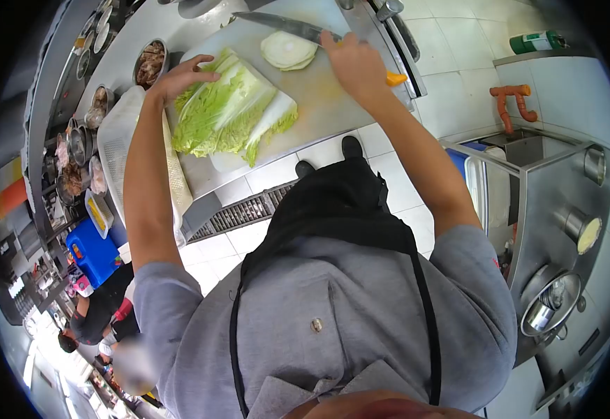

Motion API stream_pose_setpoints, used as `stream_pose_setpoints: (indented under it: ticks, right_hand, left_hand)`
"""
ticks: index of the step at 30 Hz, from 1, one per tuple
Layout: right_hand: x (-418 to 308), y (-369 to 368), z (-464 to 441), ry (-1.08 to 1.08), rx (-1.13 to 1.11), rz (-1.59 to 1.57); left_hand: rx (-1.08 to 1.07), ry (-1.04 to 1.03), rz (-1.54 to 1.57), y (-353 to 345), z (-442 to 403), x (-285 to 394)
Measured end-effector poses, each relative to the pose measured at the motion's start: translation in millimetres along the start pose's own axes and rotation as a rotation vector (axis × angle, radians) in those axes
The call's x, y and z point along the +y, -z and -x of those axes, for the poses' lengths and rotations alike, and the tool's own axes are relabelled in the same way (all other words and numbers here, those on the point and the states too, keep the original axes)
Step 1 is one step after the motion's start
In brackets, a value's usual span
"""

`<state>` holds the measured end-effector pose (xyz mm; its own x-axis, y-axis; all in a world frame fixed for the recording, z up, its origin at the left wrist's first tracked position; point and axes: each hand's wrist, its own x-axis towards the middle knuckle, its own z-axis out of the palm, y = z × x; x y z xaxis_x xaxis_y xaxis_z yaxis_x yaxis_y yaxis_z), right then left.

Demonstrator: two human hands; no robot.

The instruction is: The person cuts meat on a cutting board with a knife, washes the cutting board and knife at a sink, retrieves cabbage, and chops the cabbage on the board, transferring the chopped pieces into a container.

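Observation:
Halved or cut leafy cabbage (231, 108) lies on the white cutting board (326, 105), its green leaf tips toward the lower left. My left hand (182, 78) rests at its upper left edge, fingers apart. A round, pale cut piece (289, 51) sits beside it, apart from the leaves. My right hand (357, 66) is closed around a large knife (280, 24), with an orange handle end showing past the palm. The knife's blade points left, above the round piece, and lies low over the board.
Left of the board are a white basket (120, 133), a metal bowl of meat (151, 63) and several small bowls. A blue container (92, 251) and other people stand at the lower left. Steel shelving with pots (550, 300) is at the right.

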<state>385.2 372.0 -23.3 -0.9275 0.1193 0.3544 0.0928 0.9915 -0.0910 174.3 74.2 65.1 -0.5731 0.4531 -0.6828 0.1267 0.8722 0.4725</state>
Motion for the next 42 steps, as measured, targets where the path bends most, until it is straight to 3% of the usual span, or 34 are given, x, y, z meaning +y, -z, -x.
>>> stream_pose_setpoints:
  ticks: [2,4,7,10,15,17,19,21,23,24,25,27,28,29,30,32,33,34,35,37,39,42]
  right_hand:
    - [6.0,-7.8,-4.1,-0.024,0.030,0.028]
    - [12.5,-16.1,-10.4,-0.049,0.059,0.062]
    - [20.1,-24.5,-26.7,0.048,0.129,0.005]
    - [4.9,-16.5,-42.7,0.100,0.057,0.134]
    - [-38.9,-9.5,-73.4,0.189,-0.289,-0.336]
    - [-41.5,-10.9,-82.5,0.153,-0.316,-0.313]
    - [-42.5,-15.5,-87.3,0.126,-0.351,-0.291]
    - [-31.4,-26.6,-78.0,-0.017,-0.481,-0.496]
    - [-15.8,-15.9,-71.3,0.054,-0.561,-0.614]
    - [-12.3,-9.5,-60.2,-0.088,-0.420,-0.732]
    - [-15.5,0.5,-48.2,-0.233,-0.272,-0.847]
    - [-40.3,33.8,-0.3,-0.435,0.096,-0.953]
    - [-56.4,46.5,40.5,-0.425,0.134,-1.124]
    - [-65.2,48.2,59.8,-0.396,0.193,-1.290]
    - [-64.5,47.9,58.4,-0.372,0.181,-1.287]
    - [-65.1,58.7,77.9,-0.376,0.099,-1.181]
    - [-61.5,52.0,75.4,-0.350,0.104,-1.185]
    - [-51.3,42.5,76.1,-0.414,0.051,-1.332]
    - [-42.7,36.6,73.6,-0.472,-0.008,-1.478]
    - [-39.1,46.0,69.5,-0.449,-0.028,-1.488]
    - [-53.1,63.1,63.1,-0.479,-0.104,-1.732]
    - [-102.2,115.1,51.2,-0.213,-0.328,-1.588]
  left_hand:
    - [0.060,0.021,-0.031,-4.2,1.2,-6.7]
    - [-0.030,0.057,0.282,-9.9,2.3,-6.2]
    - [0.048,0.123,0.286,-13.2,13.7,3.6]
    - [0.065,0.100,0.402,-10.3,-18.5,-54.4]
    - [0.076,0.084,0.738,-14.6,2.5,-54.3]
    - [0.110,0.083,0.777,-8.7,8.5,-59.9]
    - [0.340,-0.060,0.850,-5.4,19.9,-67.0]
    - [0.504,-0.078,0.898,1.8,34.3,-66.3]
    - [0.739,-0.142,0.871,18.8,41.8,-84.2]
    - [0.749,-0.130,0.885,18.1,55.1,-89.0]
    - [0.908,-0.143,0.836,12.8,90.1,-57.5]
    - [1.265,-0.265,0.643,-36.6,136.7,-14.0]
    - [1.447,-0.370,0.480,-69.1,152.7,1.8]
    - [1.577,-0.298,0.439,-106.6,157.8,4.9]
    - [1.622,-0.363,0.525,-140.0,163.7,8.2]
    - [1.682,-0.173,0.899,-198.5,186.1,-2.2]
    - [1.722,-0.195,1.032,-217.8,193.7,-11.1]
    - [1.757,-0.209,1.163,-240.2,204.3,-20.5]
    - [1.783,-0.212,1.168,-259.7,215.3,-31.1]
    - [1.496,-0.081,1.505,-290.5,231.5,-54.0]
    - [1.459,-0.099,1.665,-312.3,227.1,-59.4]
    - [1.430,-0.081,1.708,-311.8,222.1,-39.4]
